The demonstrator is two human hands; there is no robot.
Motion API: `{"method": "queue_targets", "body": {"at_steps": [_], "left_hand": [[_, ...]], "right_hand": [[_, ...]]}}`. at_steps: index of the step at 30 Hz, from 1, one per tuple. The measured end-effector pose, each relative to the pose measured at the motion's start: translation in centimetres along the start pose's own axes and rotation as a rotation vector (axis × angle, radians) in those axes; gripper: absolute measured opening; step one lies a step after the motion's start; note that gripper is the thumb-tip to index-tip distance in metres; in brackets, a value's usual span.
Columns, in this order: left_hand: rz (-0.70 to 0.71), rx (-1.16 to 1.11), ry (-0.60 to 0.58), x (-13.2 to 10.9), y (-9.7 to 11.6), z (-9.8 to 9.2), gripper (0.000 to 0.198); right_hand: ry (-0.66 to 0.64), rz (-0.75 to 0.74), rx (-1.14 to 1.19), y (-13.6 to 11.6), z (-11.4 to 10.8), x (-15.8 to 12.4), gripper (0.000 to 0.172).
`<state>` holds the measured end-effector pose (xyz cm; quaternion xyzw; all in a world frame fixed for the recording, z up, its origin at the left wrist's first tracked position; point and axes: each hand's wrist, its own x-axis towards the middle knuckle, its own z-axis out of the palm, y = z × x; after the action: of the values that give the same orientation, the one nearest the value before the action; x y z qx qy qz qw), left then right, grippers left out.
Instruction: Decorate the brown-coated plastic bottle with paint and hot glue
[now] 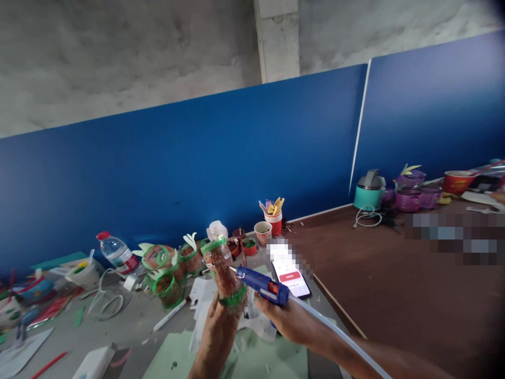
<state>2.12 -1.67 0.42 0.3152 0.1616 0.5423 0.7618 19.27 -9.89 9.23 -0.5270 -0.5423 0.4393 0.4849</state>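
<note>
The left hand was curled around the lower end of a brown-and-green cylinder, which rose from its fingers toward twelve o'clock, leaning slightly to eleven, above the counter. The right hand was closed around the handle of a blue glue gun, whose body lay at eleven o'clock from that hand. Its nozzle pointed toward nine, right at the cylinder's side; whether they touched could not be told. A pale glue stick trailed from the gun toward four o'clock. From the cylinder, a phone lay at three.
</note>
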Motion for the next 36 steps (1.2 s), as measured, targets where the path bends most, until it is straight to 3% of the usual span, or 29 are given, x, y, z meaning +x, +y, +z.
{"method": "queue_targets", "body": {"at_steps": [14,20,23,26,31,36], "left_hand": [[0.0,0.027,-0.069,-0.1,0.3,0.7,0.045],[-0.005,0.0,-0.037,-0.1,0.2,0.4,0.043],[-0.014,0.009,-0.079,0.0,0.5,0.3,0.039],[-0.015,0.011,-0.122,0.1,0.7,0.4,0.039],[-0.013,0.048,-0.068,-0.1,0.5,0.6,0.04],[0.0,0.052,-0.089,0.0,0.4,0.5,0.042]], "right_hand": [[0.021,-0.052,-0.024,3.2,0.2,0.9,0.038],[0.006,-0.031,-0.012,1.6,0.2,0.5,0.035],[-0.012,-0.02,-0.006,0.8,0.1,0.1,0.034],[-0.001,-0.015,-0.006,1.3,0.2,0.1,0.035],[0.051,-0.011,-0.008,3.1,0.4,0.8,0.037],[0.032,-0.004,-0.02,2.5,0.3,0.5,0.039]]}}
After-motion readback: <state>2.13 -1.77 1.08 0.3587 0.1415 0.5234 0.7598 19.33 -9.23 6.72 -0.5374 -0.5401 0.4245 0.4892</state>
